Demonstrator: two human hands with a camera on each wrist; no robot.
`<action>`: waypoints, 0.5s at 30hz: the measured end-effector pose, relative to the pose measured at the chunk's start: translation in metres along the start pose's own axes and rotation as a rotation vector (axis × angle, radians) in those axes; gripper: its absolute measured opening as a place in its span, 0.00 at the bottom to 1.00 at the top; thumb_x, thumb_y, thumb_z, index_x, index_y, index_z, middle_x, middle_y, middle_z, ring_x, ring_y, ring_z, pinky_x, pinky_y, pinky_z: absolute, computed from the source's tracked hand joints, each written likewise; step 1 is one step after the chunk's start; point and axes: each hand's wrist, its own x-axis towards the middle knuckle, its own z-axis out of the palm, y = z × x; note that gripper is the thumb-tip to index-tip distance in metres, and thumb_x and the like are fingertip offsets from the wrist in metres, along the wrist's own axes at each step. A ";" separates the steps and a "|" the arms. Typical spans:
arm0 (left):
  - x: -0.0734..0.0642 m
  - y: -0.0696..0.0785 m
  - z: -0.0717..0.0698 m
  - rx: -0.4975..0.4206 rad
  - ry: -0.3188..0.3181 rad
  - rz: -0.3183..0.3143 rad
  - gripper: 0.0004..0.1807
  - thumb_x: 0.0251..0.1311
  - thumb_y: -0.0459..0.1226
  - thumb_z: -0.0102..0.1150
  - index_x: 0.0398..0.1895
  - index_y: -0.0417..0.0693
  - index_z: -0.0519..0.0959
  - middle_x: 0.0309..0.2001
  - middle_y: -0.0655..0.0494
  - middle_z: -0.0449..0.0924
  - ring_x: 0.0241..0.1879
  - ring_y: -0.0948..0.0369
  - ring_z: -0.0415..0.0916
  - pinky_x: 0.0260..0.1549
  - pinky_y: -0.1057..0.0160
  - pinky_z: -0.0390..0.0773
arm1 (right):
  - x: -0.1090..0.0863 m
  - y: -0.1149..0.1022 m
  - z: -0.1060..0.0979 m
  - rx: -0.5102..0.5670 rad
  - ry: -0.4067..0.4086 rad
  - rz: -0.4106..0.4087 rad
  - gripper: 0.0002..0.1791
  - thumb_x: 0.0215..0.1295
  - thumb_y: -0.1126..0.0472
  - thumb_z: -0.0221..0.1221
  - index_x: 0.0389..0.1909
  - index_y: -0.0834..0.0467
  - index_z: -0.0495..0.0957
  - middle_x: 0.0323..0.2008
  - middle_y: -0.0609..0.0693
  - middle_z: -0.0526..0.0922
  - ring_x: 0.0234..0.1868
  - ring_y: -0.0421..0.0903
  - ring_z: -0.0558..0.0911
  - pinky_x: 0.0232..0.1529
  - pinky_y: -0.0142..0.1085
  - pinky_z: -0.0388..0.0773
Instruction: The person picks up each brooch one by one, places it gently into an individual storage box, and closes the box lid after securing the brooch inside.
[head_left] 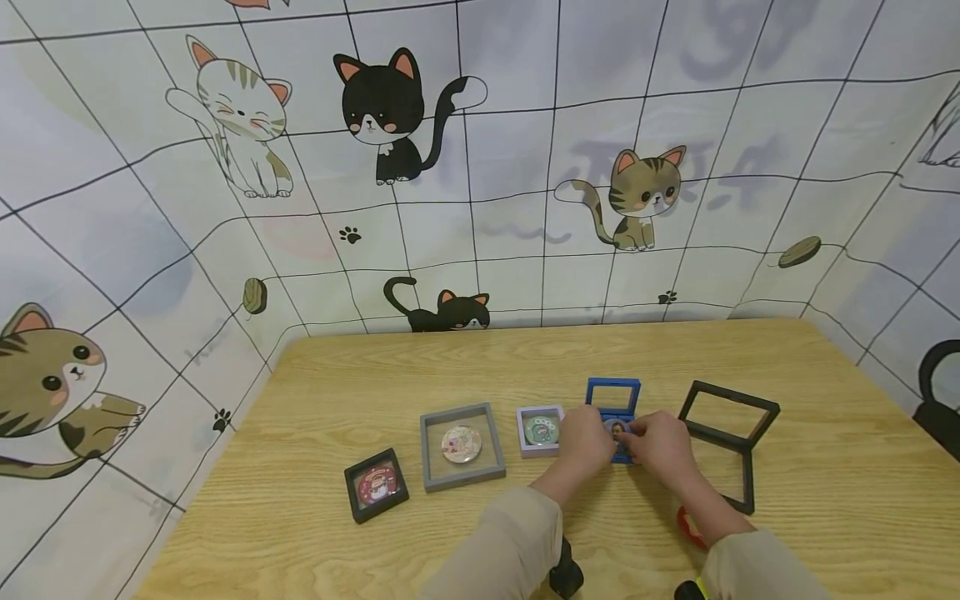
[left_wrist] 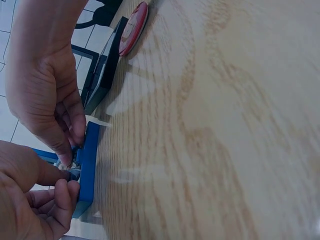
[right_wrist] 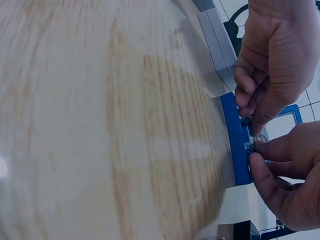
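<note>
A small blue display frame [head_left: 622, 457] lies opened on the table with its lid [head_left: 613, 382] raised at the back. In it sits a round badge [head_left: 618, 427] with a blue rim and a figure printed on it. My left hand [head_left: 587, 437] pinches the badge's left edge with thumb and fingertips. From the right, my right hand [head_left: 663, 447] pinches the opposite edge. The wrist views show both sets of fingertips meeting over the badge, close to the frame's blue wall [left_wrist: 89, 170]. Fingers cover much of the badge, so whether it lies flat cannot be told.
Left of the hands stand a lilac frame [head_left: 540, 453], a grey frame [head_left: 465, 481] and a black frame [head_left: 356, 500], each with a round badge. An opened black frame [head_left: 748, 479] lies on the right, near a red badge [head_left: 686, 527] partly behind my right forearm.
</note>
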 end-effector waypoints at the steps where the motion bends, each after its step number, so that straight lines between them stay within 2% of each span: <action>1: 0.000 0.000 0.000 0.011 0.003 0.001 0.17 0.46 0.31 0.59 0.06 0.47 0.66 0.10 0.58 0.63 0.11 0.64 0.60 0.10 0.69 0.60 | 0.000 0.000 0.000 -0.001 0.004 0.000 0.10 0.53 0.65 0.61 0.16 0.64 0.79 0.10 0.46 0.74 0.13 0.38 0.72 0.14 0.30 0.64; 9: 0.002 0.000 0.002 0.099 0.016 0.025 0.10 0.44 0.36 0.64 0.13 0.44 0.74 0.15 0.57 0.70 0.16 0.64 0.66 0.15 0.68 0.66 | 0.000 0.001 0.002 -0.004 0.024 -0.003 0.10 0.52 0.65 0.62 0.26 0.70 0.81 0.14 0.51 0.79 0.15 0.41 0.76 0.16 0.32 0.70; 15: 0.003 0.001 0.003 0.136 0.006 0.019 0.08 0.43 0.36 0.65 0.16 0.43 0.76 0.17 0.56 0.74 0.18 0.64 0.69 0.17 0.68 0.69 | 0.001 0.002 0.004 -0.004 0.027 0.010 0.11 0.51 0.65 0.63 0.30 0.72 0.80 0.20 0.57 0.81 0.16 0.43 0.78 0.18 0.34 0.73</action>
